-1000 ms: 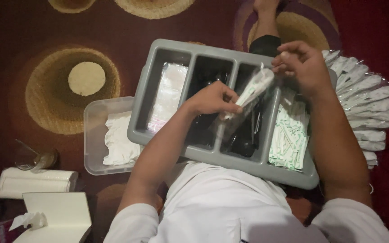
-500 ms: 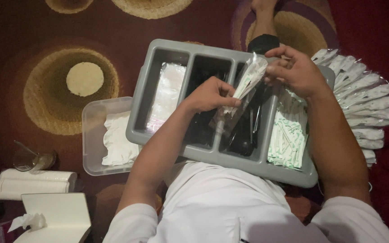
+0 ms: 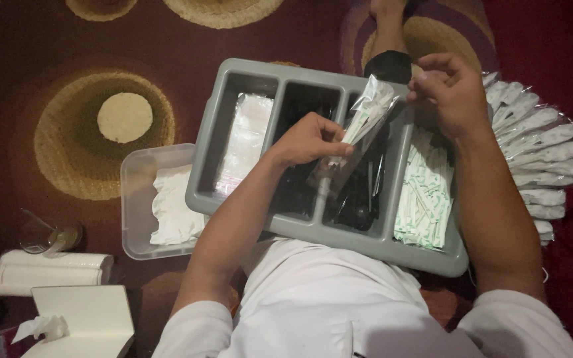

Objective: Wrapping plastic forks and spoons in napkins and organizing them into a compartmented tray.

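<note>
Above the middle of the grey divided tray (image 3: 233,73), a clear plastic sleeve (image 3: 356,136) with white utensils inside is held tilted, its upper end toward the far right and its lower end hanging over the dark cutlery (image 3: 359,199) in the third compartment. Left hand (image 3: 310,139) grips the sleeve about halfway along, fingers curled around it. Right hand (image 3: 449,93) is at the sleeve's upper end beside the tray's far rim, fingertips pinched together; whether they actually clasp the plastic I cannot tell.

Other compartments hold a stack of clear bags (image 3: 243,142) on the left and green-and-white paper packets (image 3: 422,199) on the right. Fanned out on the carpet (image 3: 34,66) just right of the tray lie finished wrapped sets (image 3: 538,146). Touching the tray's left side is a clear plastic box (image 3: 134,172) with white napkins (image 3: 170,209). Farther left sit a glass (image 3: 44,237), a paper roll (image 3: 51,273) and a tissue box (image 3: 91,318).
</note>
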